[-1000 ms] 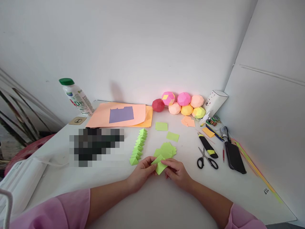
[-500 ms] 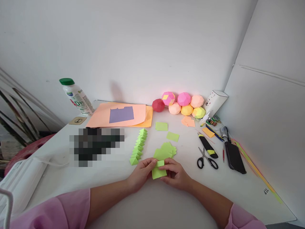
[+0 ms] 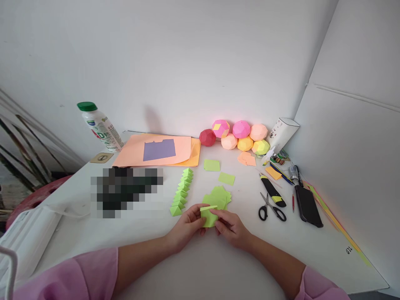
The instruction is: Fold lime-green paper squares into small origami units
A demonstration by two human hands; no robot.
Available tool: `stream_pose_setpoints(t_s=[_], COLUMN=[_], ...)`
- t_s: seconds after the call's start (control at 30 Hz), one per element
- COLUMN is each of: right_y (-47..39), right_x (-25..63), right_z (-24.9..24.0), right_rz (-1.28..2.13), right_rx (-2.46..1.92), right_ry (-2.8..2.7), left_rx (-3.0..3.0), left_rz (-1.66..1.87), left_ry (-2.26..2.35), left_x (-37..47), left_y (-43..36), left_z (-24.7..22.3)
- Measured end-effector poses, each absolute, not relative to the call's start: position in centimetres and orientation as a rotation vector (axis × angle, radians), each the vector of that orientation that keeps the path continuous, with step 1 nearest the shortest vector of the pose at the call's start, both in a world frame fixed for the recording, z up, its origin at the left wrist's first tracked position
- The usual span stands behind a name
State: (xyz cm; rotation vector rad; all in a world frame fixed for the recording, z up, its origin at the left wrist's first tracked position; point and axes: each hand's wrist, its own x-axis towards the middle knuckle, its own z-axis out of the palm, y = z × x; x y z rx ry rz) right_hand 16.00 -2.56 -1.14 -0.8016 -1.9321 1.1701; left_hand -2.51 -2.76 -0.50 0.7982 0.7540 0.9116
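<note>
A small light-green paper (image 3: pixel 208 218) with a fold along its top edge is held between both hands, above the front of the table. My left hand (image 3: pixel 187 225) pinches its left side, thumb on the front. My right hand (image 3: pixel 233 227) grips its right side, with fingertips on the upper right part. Just behind the hands lies a loose pile of green paper pieces (image 3: pixel 220 196). To the left stands a row of folded green paper units (image 3: pixel 181 191). Two flat green slips, one nearer (image 3: pixel 226 178) and one farther (image 3: pixel 212 165), lie behind the pile.
Faceted paper balls (image 3: pixel 241 130) line the wall. Scissors (image 3: pixel 268 206), a cutter (image 3: pixel 273 191) and a phone (image 3: pixel 308 206) lie at right. Peach sheets (image 3: pixel 131 152) and a bottle (image 3: pixel 104 130) are at back left. A blurred dark object (image 3: pixel 121 191) is at left.
The held green paper has moved up slightly and tilted, so its folded top strip looks narrower. The fingers of both hands have shifted on it, the left thumb now lower.
</note>
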Motion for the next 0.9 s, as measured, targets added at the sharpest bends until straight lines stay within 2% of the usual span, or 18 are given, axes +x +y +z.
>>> stream_pose_setpoints(t_s=[0.33,0.6,0.9], right_y=[-2.7,-2.2,-2.3], right_x=[16.0,16.0,15.7], right_z=[-1.1,-1.3,0.1], right_rz=[1.319,1.042,1.264], right_rx=[-0.772,-0.803,-0.932], right_ry=[-1.909,-1.960,-1.791], left_rx=[0.844,0.922,1.041], left_rz=[0.871,0.817,0.728], left_ry=[0.735,0.752,0.765], left_x=[-2.3,-2.4,-2.6], left_y=[-2.9,-2.9,-3.0], left_z=[-0.7,-0.1,-0.4])
